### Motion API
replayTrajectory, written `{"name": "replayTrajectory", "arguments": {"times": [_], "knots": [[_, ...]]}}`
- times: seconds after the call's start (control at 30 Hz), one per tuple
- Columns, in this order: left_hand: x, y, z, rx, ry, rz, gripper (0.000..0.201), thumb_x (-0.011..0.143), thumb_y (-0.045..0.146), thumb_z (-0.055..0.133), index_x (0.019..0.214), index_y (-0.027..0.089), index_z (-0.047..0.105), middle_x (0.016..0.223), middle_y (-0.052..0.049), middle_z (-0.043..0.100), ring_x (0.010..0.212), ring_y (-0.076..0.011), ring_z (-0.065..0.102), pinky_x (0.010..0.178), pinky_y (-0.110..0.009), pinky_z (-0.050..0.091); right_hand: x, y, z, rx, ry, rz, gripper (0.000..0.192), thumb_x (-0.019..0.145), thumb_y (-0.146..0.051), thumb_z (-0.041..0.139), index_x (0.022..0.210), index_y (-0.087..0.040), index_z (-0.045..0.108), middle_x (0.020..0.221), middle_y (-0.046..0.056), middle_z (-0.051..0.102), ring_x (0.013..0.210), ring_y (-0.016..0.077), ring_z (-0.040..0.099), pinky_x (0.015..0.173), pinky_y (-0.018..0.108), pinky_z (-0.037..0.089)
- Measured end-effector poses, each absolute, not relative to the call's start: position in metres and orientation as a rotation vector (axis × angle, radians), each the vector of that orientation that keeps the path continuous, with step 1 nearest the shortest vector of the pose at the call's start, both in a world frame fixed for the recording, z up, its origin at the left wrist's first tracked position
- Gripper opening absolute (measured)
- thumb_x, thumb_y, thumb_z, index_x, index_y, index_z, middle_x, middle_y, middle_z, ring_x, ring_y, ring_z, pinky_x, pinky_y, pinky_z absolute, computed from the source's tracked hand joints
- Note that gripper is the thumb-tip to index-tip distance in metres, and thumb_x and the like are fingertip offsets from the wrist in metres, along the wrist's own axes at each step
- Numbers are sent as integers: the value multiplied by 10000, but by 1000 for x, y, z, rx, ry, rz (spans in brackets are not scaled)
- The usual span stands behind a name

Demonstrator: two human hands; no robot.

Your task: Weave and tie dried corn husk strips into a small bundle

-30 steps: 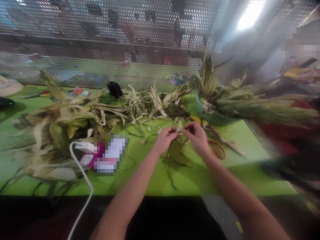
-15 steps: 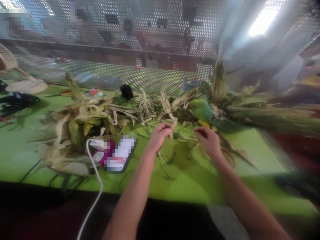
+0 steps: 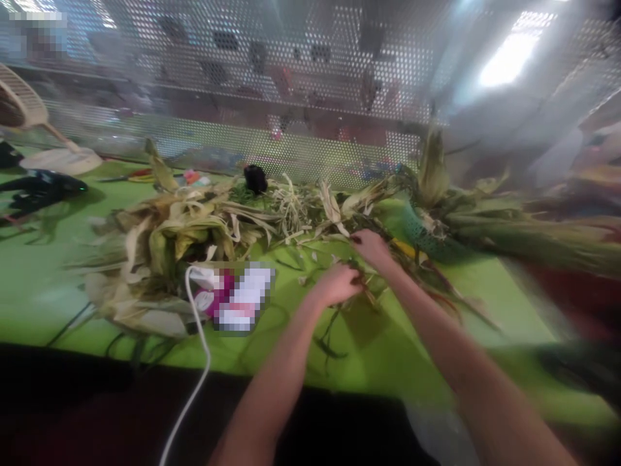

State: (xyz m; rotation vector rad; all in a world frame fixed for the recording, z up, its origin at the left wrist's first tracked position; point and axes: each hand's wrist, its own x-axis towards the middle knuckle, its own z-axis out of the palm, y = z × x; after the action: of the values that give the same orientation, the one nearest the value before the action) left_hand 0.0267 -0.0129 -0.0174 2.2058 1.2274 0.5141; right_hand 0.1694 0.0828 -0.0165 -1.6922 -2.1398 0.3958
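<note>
Gripping a small bunch of green leaf strips (image 3: pixel 361 291), the left hand (image 3: pixel 339 285) is curled shut around them just above the green bench (image 3: pixel 388 349), w/ loose ends trailing down toward the near edge. Right hand (image 3: pixel 371 247) sits just behind it, fingers bent into the same strips at the edge of the husk pile (image 3: pixel 194 226); can't tell if it's actually pinching anything. Teal basket (image 3: pixel 427 236) lies to the right, white cable (image 3: pixel 194 362) to the left.
</note>
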Motion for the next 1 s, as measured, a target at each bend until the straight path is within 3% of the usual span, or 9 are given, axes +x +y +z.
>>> {"name": "replayTrajectory", "arguments": {"times": [0.13, 0.3, 0.37, 0.53, 0.67, 0.83, 1.0], "knots": [[24, -13, -14, 2068, 1220, 660, 223, 840, 351, 574, 818, 201, 737, 807, -78, 721, 664, -197, 594, 640, -298, 392, 149, 91, -23, -1750, -2045, 448, 74, 753, -193, 638, 794, -180, 699, 1010, 116, 684, 908, 249, 628, 750, 330, 448], [18, -12, -7, 1740, 1389, 904, 280, 874, 355, 526, 758, 183, 713, 672, -62, 663, 556, -178, 526, 610, -304, 367, 172, 74, -10, -1611, -1992, 709, 76, 766, -258, 623, 765, -182, 619, 742, 19, 658, 705, 158, 593, 655, 263, 444], [16, -9, -7, 1632, 1421, 1005, 320, 890, 392, 502, 774, 180, 711, 683, -63, 659, 596, -189, 540, 634, -311, 381, 187, 59, -3, -1497, -1896, 901, 154, 786, -340, 608, 783, -186, 595, 673, -6, 626, 602, 128, 541, 592, 249, 424], [22, -4, -16, 1375, 1135, 1205, 358, 862, 473, 558, 986, 180, 722, 974, -72, 721, 902, -222, 623, 840, -323, 435, 209, 18, 3, -1125, -1468, 1431, 283, 683, -418, 753, 764, -187, 610, 663, -24, 602, 548, 91, 465, 551, 233, 375], [35, -2, -25, 1172, 918, 1234, 342, 778, 451, 672, 943, 156, 723, 924, -51, 722, 884, -193, 620, 864, -311, 439, 208, 4, 4, -1142, -1432, 1405, 290, 652, -406, 787, 783, -188, 649, 677, -22, 610, 580, 100, 498, 565, 236, 400], [41, -2, -25, 929, 917, 1342, 254, 702, 368, 730, 812, 145, 678, 716, 11, 645, 679, -114, 550, 698, -246, 429, 209, 5, 8, -1107, -1552, 1306, 305, 612, -324, 810, 854, -185, 686, 809, 10, 690, 733, 141, 613, 734, 292, 493], [40, -2, -22, 846, 908, 1299, 327, 659, 406, 761, 816, 147, 638, 700, 16, 621, 622, -92, 527, 637, -233, 417, 211, 1, 8, -1153, -1694, 946, 160, 726, -310, 705, 813, -181, 669, 753, 11, 678, 693, 153, 610, 673, 286, 501]]}}
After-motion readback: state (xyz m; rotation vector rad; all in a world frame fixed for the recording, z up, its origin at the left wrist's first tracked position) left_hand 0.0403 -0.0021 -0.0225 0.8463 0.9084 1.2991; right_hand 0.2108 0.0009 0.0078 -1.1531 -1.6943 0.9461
